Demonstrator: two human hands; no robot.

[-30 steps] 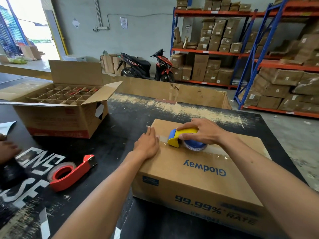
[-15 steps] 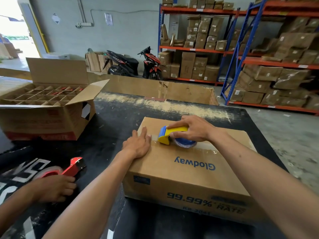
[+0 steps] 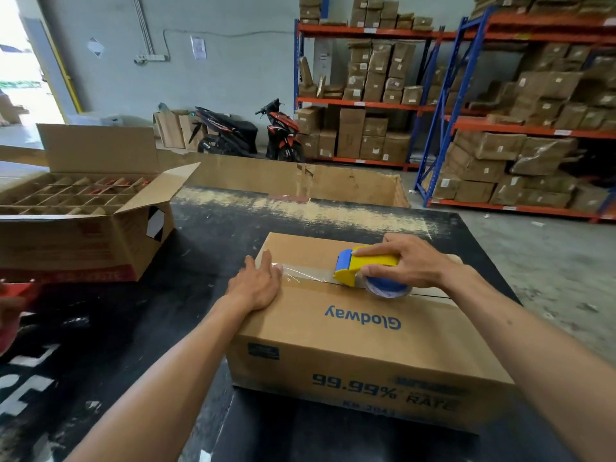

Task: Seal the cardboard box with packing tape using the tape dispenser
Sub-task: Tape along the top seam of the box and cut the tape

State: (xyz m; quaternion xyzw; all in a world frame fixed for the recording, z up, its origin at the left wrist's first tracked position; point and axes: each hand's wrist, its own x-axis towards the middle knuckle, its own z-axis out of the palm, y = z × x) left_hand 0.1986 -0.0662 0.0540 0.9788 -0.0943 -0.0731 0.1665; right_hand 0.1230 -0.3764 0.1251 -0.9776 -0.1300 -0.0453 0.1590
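Note:
A closed brown cardboard box (image 3: 360,331) printed "Glodway" lies on the black table (image 3: 206,241). My right hand (image 3: 406,261) grips a yellow and blue tape dispenser (image 3: 363,268) resting on the box's top seam, right of the middle. A strip of clear tape (image 3: 306,273) runs from the dispenser left to the box's edge. My left hand (image 3: 256,285) lies flat on the left end of the box top, fingers pressing the tape's start.
An open carton (image 3: 83,235) with cardboard dividers stands at the left. Another person's hand holds a red tape dispenser (image 3: 16,291) at the left edge. A large low cardboard bin (image 3: 300,181) sits behind the table. Shelving with boxes (image 3: 500,155) fills the right.
My right hand has drawn the dispenser to the right along the seam, leaving a longer tape strip. The red dispenser was picked up by another person's hand and moved left.

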